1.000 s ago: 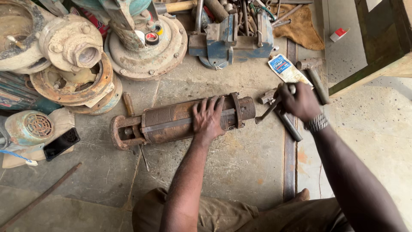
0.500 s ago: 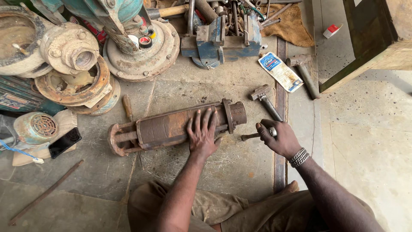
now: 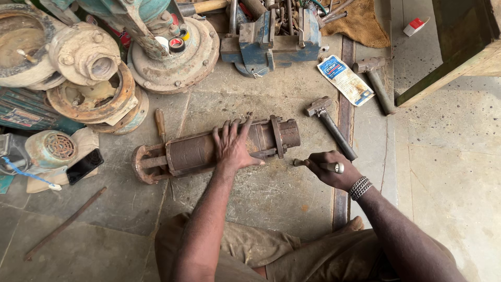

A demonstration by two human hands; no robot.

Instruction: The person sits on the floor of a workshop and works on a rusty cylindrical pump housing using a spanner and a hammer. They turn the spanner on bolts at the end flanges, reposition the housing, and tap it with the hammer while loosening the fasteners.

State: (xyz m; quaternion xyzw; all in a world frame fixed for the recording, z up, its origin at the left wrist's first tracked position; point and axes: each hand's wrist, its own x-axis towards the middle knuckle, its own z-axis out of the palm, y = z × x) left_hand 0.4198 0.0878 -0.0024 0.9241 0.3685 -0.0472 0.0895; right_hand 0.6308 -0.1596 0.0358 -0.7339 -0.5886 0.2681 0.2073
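- A flat blue-and-white rectangular paper packet (image 3: 345, 79) is lying beyond the work, and a small red-and-white box (image 3: 416, 26) is sitting by the green wooden crate (image 3: 459, 47).
- The left hand (image 3: 233, 147) is pressing spread fingers onto the rusty brown cylindrical pump housing (image 3: 216, 149), lying lengthwise on the stone floor (image 3: 271, 193).
- The right hand (image 3: 330, 169) is gripping a short metal rod (tip near the housing's flanged end).
- A steel hammer (image 3: 330, 125) is lying just beyond; open floor is showing to the right.

Open stone floor (image 3: 271, 193) in front of rusty cylindrical pump housing (image 3: 209, 149); blocked on far right by steel-headed hammer (image 3: 331, 125), behind by blue bench vise (image 3: 271, 39).
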